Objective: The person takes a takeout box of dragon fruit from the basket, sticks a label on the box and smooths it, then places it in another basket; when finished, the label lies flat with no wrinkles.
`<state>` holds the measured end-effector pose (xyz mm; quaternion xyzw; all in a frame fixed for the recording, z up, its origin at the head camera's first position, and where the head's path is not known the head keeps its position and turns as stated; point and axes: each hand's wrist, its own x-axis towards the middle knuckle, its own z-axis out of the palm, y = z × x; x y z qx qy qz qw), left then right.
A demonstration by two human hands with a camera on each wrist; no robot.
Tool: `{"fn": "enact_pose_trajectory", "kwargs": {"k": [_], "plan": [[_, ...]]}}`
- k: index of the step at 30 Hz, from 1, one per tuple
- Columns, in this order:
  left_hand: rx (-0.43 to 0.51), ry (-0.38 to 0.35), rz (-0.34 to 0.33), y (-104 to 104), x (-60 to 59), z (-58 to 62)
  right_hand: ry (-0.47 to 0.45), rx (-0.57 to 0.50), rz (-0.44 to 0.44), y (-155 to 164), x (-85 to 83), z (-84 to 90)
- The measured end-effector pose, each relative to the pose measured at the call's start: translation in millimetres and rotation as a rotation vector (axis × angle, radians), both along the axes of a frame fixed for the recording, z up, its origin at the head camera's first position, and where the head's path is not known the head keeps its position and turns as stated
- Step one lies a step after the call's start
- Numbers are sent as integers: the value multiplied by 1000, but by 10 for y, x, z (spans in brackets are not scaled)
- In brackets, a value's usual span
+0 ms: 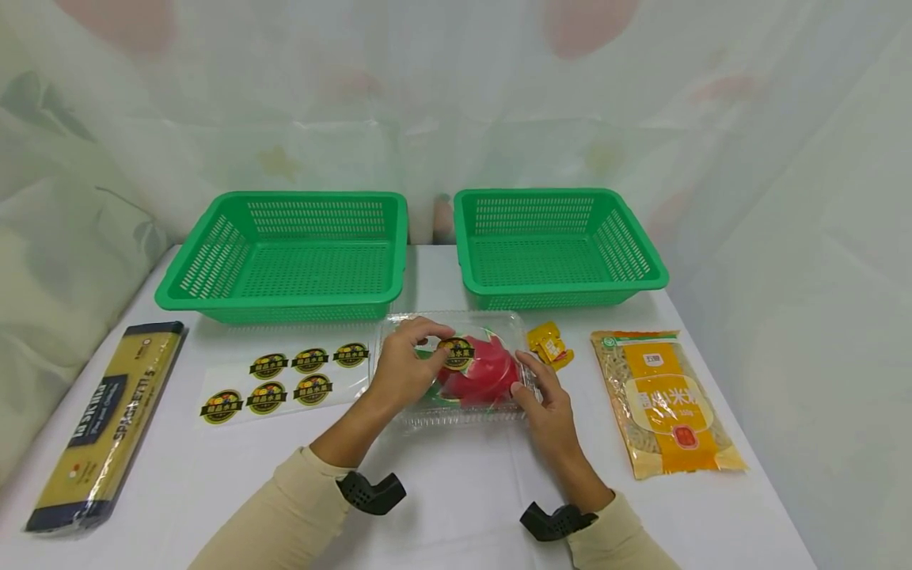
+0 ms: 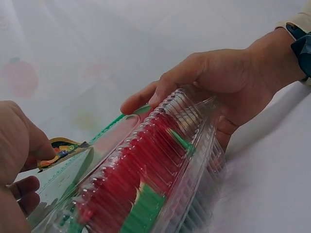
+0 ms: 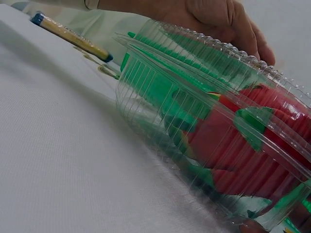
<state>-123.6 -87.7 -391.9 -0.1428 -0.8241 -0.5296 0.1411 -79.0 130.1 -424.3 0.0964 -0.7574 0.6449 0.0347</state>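
Observation:
A clear plastic clamshell box [image 1: 427, 418] lies closed in the middle of the table with a red dragon fruit [image 1: 488, 376] and green leafy parts inside. Over its lid, my left hand [image 1: 402, 362] pinches a round black-and-gold fruit sticker [image 1: 456, 353] between thumb and fingers. In the left wrist view one edge of the sticker [image 2: 65, 151] is close at the lid. My right hand [image 1: 547, 400] grips the right end of the box, thumb at the near corner and fingers along the side. Left of the box lies a sheet [image 1: 338, 404] with several matching stickers.
Two green baskets, a left one [image 1: 306, 305] and a right one [image 1: 563, 289], stand behind the box. A spaghetti pack [image 1: 110, 423] lies far left, a rice noodle bag [image 1: 666, 404] on the right. A small yellow packet [image 1: 550, 347] sits by the box's right side.

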Motion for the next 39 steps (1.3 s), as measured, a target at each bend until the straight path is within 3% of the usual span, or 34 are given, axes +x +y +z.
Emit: {"fn": "enact_pose_trajectory", "kwargs": {"k": [6, 25, 39], "plan": [[-67, -50, -8, 1, 11, -6, 14, 4, -2, -2, 0, -12], [-287, -8, -15, 12, 31, -47, 11, 16, -3, -7, -5, -19], [-394, -38, 80, 135, -10, -35, 42, 17, 10, -3, -11, -27]]}}
